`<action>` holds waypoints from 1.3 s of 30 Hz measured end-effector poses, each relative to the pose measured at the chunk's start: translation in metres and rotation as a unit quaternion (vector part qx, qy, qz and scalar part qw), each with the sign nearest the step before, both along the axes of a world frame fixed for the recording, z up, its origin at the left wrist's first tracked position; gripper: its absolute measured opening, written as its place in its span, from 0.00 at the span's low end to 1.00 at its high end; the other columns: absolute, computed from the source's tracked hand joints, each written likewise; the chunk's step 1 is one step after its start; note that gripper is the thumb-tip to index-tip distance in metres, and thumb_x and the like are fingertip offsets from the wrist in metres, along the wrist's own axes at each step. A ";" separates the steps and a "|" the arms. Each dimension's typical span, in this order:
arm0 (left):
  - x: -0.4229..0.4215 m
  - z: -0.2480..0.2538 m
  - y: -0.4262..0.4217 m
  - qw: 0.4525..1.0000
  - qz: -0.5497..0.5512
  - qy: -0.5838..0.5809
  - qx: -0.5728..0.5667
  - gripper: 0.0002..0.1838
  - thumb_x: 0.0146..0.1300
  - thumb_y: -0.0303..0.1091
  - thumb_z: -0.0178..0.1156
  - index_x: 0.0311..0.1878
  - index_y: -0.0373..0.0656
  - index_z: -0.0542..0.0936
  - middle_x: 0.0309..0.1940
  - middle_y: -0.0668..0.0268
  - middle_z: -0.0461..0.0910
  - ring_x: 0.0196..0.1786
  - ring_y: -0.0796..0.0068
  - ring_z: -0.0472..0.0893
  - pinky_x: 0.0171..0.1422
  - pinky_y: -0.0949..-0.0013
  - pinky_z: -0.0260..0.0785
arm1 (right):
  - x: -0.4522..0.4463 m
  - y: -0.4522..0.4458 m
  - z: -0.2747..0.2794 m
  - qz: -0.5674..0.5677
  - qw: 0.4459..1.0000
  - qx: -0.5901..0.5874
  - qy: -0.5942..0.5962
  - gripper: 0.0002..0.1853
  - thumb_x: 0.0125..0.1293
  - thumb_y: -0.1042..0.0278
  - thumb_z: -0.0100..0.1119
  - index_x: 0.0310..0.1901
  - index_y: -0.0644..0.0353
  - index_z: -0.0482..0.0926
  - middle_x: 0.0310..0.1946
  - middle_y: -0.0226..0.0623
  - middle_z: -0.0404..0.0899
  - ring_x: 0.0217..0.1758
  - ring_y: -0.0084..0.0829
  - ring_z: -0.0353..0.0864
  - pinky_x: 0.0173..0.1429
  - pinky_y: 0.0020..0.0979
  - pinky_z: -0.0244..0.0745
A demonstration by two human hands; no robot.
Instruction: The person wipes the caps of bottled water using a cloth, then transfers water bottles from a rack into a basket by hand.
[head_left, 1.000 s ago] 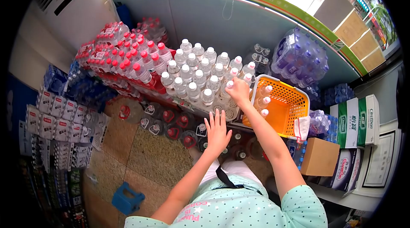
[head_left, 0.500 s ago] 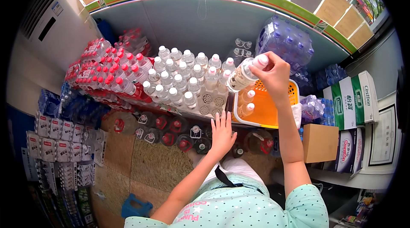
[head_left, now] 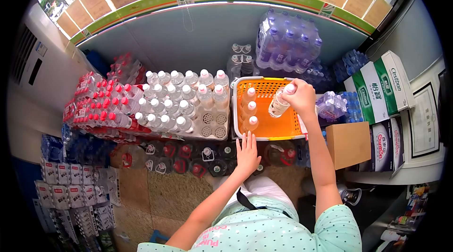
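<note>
My right hand (head_left: 302,96) grips a clear bottle with a pale pink cap (head_left: 279,105) by its top. The bottle tilts inside the opening of an orange and yellow plastic basket (head_left: 278,138). Along the basket's left side stand three capped bottles (head_left: 250,108) in a line. At the basket's front left, my left hand (head_left: 247,154) lies with its fingers spread, close to the rim and the nearest bottle; whether it touches them I cannot tell. Left of the basket, rows of white-capped bottles (head_left: 172,105) stand in a white tray (head_left: 214,130) with bare round slots at its right end.
Red-capped bottle packs (head_left: 106,103) are piled at the left. Behind the basket sits a wrapped purple bottle pack (head_left: 288,39). A brown carton (head_left: 348,144) and green-white boxes (head_left: 381,84) stand at the right. Large bottles (head_left: 181,164) line the floor in front.
My right hand has carried the bottle from above the basket's left edge down and right, into the basket's opening. The view has shifted right, and my left hand is now nearer the basket front.
</note>
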State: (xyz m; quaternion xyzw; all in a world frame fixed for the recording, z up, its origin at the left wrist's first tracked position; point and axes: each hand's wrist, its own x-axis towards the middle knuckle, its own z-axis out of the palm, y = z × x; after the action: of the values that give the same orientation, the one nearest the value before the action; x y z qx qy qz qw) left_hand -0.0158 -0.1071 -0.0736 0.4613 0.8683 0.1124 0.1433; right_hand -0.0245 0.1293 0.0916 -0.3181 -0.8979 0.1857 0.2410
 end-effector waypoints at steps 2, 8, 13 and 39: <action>0.002 -0.002 0.001 1.000 0.002 0.001 -0.012 0.54 0.54 0.47 0.70 0.76 0.33 0.51 0.77 0.48 0.49 0.80 0.47 0.47 0.79 0.40 0.40 | -0.004 0.010 -0.027 -0.018 0.999 -0.017 -0.043 0.19 0.41 0.54 0.73 0.33 0.57 0.83 0.28 0.44 0.85 0.35 0.44 0.86 0.42 0.41 0.80; 0.008 -0.001 0.003 0.999 0.015 0.027 -0.020 0.59 0.47 0.46 0.74 0.77 0.34 0.50 0.78 0.50 0.49 0.80 0.50 0.49 0.80 0.44 0.42 | -0.033 0.025 -0.104 -0.056 0.988 -0.075 -0.125 0.19 0.42 0.52 0.70 0.35 0.53 0.84 0.30 0.44 0.86 0.37 0.46 0.86 0.45 0.44 0.80; 0.014 -0.001 0.006 0.997 0.016 0.061 -0.047 0.61 0.46 0.48 0.75 0.77 0.34 0.49 0.79 0.51 0.47 0.80 0.50 0.50 0.81 0.48 0.43 | -0.054 0.030 -0.153 -0.040 0.989 -0.062 -0.131 0.13 0.43 0.62 0.66 0.33 0.53 0.84 0.30 0.44 0.85 0.38 0.46 0.87 0.45 0.45 0.81; 0.012 0.002 0.007 0.996 0.001 0.069 -0.062 0.60 0.53 0.61 0.67 0.77 0.31 0.50 0.79 0.49 0.46 0.80 0.48 0.49 0.80 0.47 0.42 | -0.084 0.040 -0.212 0.010 0.996 -0.039 -0.077 0.07 0.52 0.72 0.64 0.33 0.62 0.82 0.31 0.49 0.84 0.39 0.49 0.85 0.46 0.45 0.80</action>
State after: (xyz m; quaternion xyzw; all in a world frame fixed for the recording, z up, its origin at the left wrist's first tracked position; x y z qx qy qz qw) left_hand -0.0042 -0.1001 -0.0719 0.4572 0.8820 0.0262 0.1114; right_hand -0.1087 0.1689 -0.1205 -0.3318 -0.9089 0.1979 0.1570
